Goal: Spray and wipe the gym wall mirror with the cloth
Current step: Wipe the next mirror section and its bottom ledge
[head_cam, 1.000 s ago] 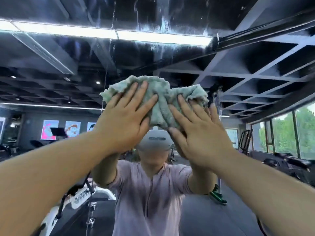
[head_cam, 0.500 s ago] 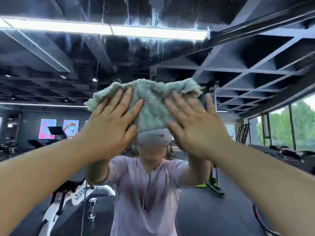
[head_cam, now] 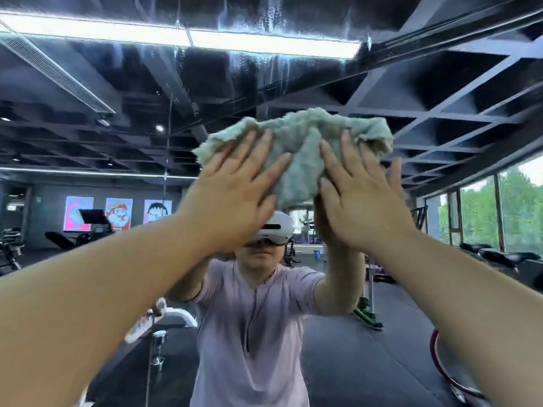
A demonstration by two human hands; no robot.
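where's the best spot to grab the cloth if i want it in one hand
Probably the bunched upper right corner of the cloth, pinched from above: it sticks out loose past the fingers of the right hand, while the rest is pinned flat to the mirror under that and the left hand.

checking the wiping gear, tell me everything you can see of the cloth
The cloth is pale green, fluffy terry-like fabric, bunched and creased rather than folded flat. It sits up on the mirror, wider than tall. The left hand and right hand press it against the glass with straight fingers, covering its lower part; its top edge and side corners stick out. Above it, wet streaks show on the glass.
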